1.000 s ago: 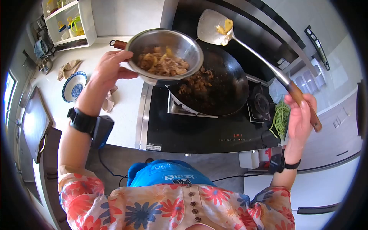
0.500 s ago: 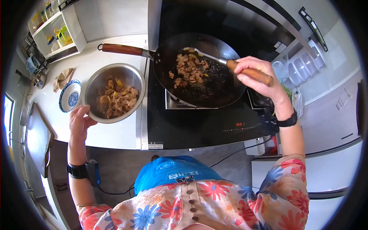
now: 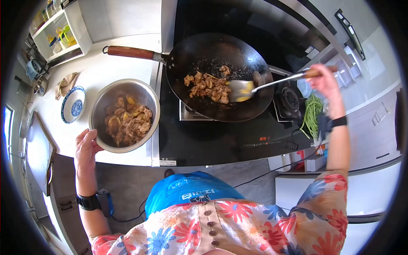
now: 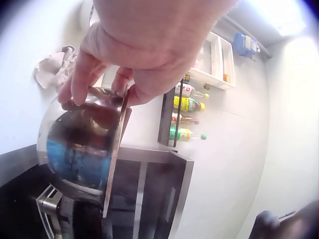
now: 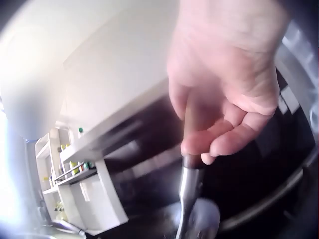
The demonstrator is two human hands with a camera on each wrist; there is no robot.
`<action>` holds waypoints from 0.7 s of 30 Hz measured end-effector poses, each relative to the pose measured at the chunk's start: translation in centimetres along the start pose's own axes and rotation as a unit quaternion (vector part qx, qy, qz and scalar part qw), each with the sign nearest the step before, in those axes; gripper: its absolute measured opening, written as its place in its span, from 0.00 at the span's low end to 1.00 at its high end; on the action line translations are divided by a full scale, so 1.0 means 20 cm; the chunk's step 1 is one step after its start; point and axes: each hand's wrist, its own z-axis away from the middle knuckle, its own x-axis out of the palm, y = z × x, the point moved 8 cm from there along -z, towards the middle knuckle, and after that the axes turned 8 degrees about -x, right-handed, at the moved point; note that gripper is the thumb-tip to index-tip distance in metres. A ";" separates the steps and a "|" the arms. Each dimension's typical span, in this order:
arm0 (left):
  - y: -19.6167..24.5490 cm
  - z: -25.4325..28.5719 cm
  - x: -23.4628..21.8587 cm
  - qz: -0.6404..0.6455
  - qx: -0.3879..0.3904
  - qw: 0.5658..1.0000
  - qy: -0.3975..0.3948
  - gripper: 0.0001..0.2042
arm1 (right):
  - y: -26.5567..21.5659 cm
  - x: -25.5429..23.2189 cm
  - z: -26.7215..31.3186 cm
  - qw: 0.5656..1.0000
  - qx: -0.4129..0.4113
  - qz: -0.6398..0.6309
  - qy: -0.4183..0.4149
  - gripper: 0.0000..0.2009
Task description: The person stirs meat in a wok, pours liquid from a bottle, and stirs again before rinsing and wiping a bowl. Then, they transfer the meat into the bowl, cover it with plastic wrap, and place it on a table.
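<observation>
At the left, my left hand (image 3: 86, 146) pinches the rim of a steel bowl (image 3: 114, 91) with chopped meat and yellow slices inside. The left wrist view shows the thumb on the rim and fingers against the outer wall of the bowl (image 4: 79, 149). My right hand (image 3: 326, 83), slightly blurred, grips the wooden handle of a wok spatula (image 3: 272, 84). The spatula's blade lies in the black wok (image 3: 204, 49), carrying yellow slices beside the browned meat pieces (image 3: 210, 89). In the right wrist view, the fingers curl round the handle above the metal shaft (image 5: 190, 184).
The wok's wooden handle (image 3: 129, 52) points left over the white counter. A blue-and-white dish (image 3: 73, 105) and a cloth (image 3: 66, 85) lie on the counter. Green beans (image 3: 312, 114) sit right of the second burner (image 3: 289, 100). Bottles stand on a shelf (image 3: 80, 34).
My left hand has carried the bowl from over the wok leftward to the counter side, then slightly nearer me. The spatula has come down into the wok and moved rightward across it.
</observation>
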 end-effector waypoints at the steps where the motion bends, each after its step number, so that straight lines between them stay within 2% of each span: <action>1: 0.01 0.01 0.01 0.008 0.001 1.000 0.002 0.10 | 0.13 0.11 0.03 0.998 0.018 -0.052 0.019 0.13; 2: 0.01 0.03 0.01 0.015 0.003 1.000 0.005 0.09 | 0.28 0.24 0.04 0.987 0.025 -0.158 -0.012 0.12; 3: 0.02 0.03 0.01 0.017 0.005 1.000 0.011 0.09 | 0.41 0.34 0.05 0.977 0.025 -0.212 -0.023 0.11; 4: 0.03 0.04 0.01 0.016 0.009 1.000 0.010 0.09 | 0.47 0.41 0.08 0.970 0.025 -0.242 0.014 0.11; 8: 0.12 0.06 0.03 -0.003 0.023 1.000 0.013 0.09 | 0.52 0.55 0.16 0.948 0.003 -0.317 0.031 0.12; 14: 0.31 0.06 0.16 -0.021 0.053 0.998 -0.011 0.10 | 0.35 0.45 0.21 0.945 -0.061 -0.319 0.037 0.12; 21: 0.50 -0.04 0.37 -0.067 0.055 0.996 -0.023 0.10 | -0.14 0.34 0.33 0.943 -0.185 -0.276 0.027 0.13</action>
